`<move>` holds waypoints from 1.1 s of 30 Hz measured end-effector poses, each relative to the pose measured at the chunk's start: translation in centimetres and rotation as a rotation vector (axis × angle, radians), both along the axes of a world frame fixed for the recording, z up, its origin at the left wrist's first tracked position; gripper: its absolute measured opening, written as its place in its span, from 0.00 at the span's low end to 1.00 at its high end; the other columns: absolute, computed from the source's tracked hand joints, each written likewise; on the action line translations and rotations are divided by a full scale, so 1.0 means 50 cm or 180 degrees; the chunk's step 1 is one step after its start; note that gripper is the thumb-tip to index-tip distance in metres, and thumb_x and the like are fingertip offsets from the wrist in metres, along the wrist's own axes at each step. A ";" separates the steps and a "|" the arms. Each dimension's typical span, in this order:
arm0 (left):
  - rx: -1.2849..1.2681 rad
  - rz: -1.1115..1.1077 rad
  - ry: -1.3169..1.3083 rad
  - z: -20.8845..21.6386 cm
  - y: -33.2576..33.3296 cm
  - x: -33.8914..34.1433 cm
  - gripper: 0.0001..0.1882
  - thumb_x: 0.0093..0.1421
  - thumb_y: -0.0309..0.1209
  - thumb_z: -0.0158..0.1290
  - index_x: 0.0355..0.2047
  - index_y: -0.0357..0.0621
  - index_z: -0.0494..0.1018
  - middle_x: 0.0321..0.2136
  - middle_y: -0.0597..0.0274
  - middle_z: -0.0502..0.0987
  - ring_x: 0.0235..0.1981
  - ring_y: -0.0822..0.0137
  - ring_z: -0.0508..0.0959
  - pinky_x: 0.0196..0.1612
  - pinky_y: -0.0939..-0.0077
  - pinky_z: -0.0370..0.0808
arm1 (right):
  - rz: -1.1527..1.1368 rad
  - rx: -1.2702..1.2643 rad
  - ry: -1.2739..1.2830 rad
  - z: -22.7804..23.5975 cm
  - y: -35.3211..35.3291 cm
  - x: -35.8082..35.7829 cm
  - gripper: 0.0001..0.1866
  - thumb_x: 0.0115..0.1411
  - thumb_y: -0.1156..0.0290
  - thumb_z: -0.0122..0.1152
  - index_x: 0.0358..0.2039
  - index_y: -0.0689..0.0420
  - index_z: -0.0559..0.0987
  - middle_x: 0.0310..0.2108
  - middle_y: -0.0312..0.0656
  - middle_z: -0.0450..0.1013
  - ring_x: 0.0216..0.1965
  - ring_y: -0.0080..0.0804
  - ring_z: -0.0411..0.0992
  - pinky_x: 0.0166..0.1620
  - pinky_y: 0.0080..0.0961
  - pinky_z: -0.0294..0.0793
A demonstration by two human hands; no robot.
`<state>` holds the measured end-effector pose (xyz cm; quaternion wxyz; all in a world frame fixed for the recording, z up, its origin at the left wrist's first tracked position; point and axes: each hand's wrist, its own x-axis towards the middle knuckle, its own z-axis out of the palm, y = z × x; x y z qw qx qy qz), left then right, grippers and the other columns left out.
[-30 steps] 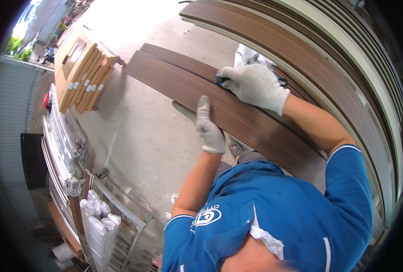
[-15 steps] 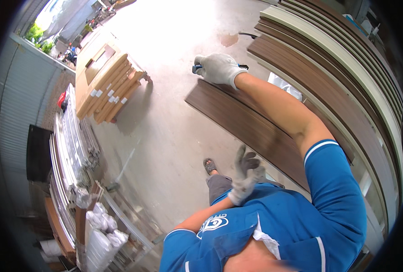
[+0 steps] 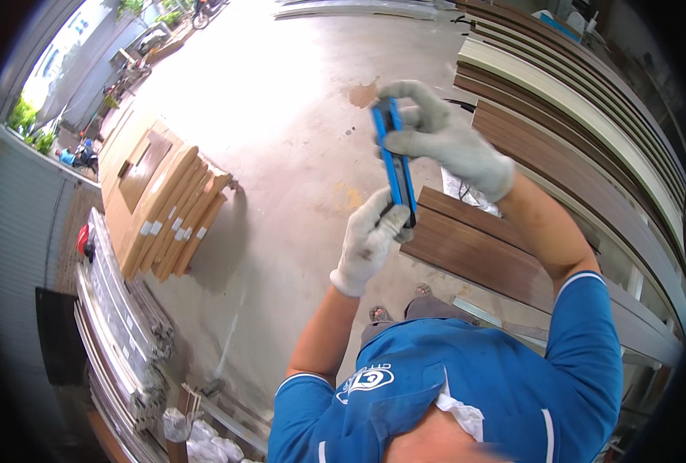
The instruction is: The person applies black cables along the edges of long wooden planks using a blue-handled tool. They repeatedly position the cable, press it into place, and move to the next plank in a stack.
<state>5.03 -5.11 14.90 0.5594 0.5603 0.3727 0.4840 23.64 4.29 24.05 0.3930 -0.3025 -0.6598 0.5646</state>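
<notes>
A long, slim utility knife (image 3: 398, 171) with blue sides and a dark middle is held up in front of me, tilted slightly; no blade can be made out. My left hand (image 3: 368, 241), in a white work glove, is closed around its lower end. Gripping the upper part is my right hand (image 3: 449, 143), gloved too, thumb across the knife's face and fingers curled over the top. Behind and below the hands lie dark brown wood-look planks (image 3: 466, 245), partly hidden by my right forearm.
Long brown and cream profiles (image 3: 559, 85) are stacked on the right. At left stands a pile of cardboard-wrapped panels (image 3: 154, 208); nearer are wrapped metal profiles (image 3: 123, 309) along a corrugated wall (image 3: 22, 224). My feet are on the concrete floor (image 3: 281, 231).
My right hand has turned and drawn the knife off the planks' far end, raising it. My left hand has moved up from near my body and taken hold of its lower end.
</notes>
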 end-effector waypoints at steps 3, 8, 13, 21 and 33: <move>0.1259 0.0136 0.1286 -0.010 0.047 -0.023 0.10 0.71 0.26 0.54 0.50 0.36 0.77 0.34 0.58 0.81 0.31 0.62 0.79 0.35 0.67 0.76 | 0.0081 0.0439 -0.0853 0.028 0.004 0.104 0.25 0.61 0.75 0.71 0.58 0.57 0.73 0.33 0.39 0.79 0.33 0.26 0.81 0.40 0.22 0.82; 0.2682 -0.0129 0.2969 0.028 0.140 -0.028 0.14 0.60 0.23 0.60 0.47 0.40 0.79 0.35 0.51 0.79 0.33 0.49 0.80 0.39 0.61 0.76 | -0.0055 0.1387 -0.2749 0.017 -0.093 0.169 0.26 0.60 0.79 0.65 0.60 0.57 0.78 0.37 0.48 0.82 0.35 0.46 0.82 0.43 0.38 0.80; 0.2911 -0.0773 0.2292 0.056 0.232 -0.021 0.13 0.57 0.24 0.62 0.44 0.42 0.81 0.34 0.55 0.80 0.35 0.52 0.79 0.41 0.58 0.75 | -0.0330 0.0255 -0.2654 -0.004 -0.159 0.123 0.34 0.63 0.77 0.61 0.71 0.55 0.68 0.47 0.54 0.81 0.41 0.50 0.82 0.47 0.42 0.80; 0.3116 -0.2344 0.1540 0.062 0.362 -0.106 0.13 0.57 0.25 0.64 0.44 0.45 0.83 0.33 0.56 0.80 0.34 0.53 0.78 0.39 0.60 0.75 | -0.1490 -0.1299 -0.0613 -0.045 -0.266 -0.112 0.39 0.68 0.78 0.56 0.78 0.57 0.55 0.54 0.48 0.77 0.46 0.32 0.78 0.53 0.30 0.77; 0.0435 -0.3402 0.0079 -0.346 0.413 -0.084 0.29 0.75 0.42 0.54 0.65 0.29 0.69 0.47 0.57 0.81 0.47 0.68 0.80 0.55 0.69 0.76 | -0.3944 -0.1287 -0.1199 -0.226 -0.369 -0.382 0.14 0.73 0.65 0.59 0.52 0.60 0.75 0.29 0.40 0.77 0.24 0.29 0.76 0.31 0.28 0.74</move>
